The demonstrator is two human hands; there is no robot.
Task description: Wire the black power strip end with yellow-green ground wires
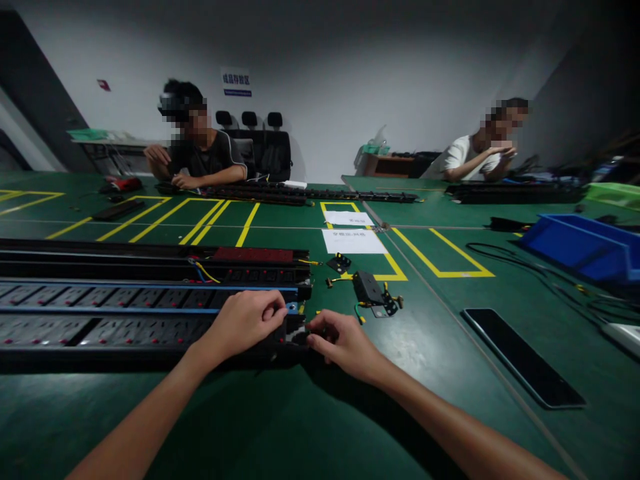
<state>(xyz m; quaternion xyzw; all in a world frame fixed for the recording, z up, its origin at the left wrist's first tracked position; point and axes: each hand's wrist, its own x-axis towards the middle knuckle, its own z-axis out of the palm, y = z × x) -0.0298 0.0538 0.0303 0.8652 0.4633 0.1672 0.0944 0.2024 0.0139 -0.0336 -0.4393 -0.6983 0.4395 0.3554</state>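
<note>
A long black power strip with a row of sockets and small red parts lies across the near left of the table. My left hand rests over its right end, fingers curled and thumb drawn in; whatever they hold is hidden. At the strip's open end, my right hand pinches with thumb and fingers beside a small dark end piece. What sits between those fingertips cannot be made out. Just behind lies a blue-edged power strip.
Farther back are a strip with a dark red panel, a black module with wires, a small bracket and paper labels. To the right lie a phone and a blue bin. Two people sit across the table.
</note>
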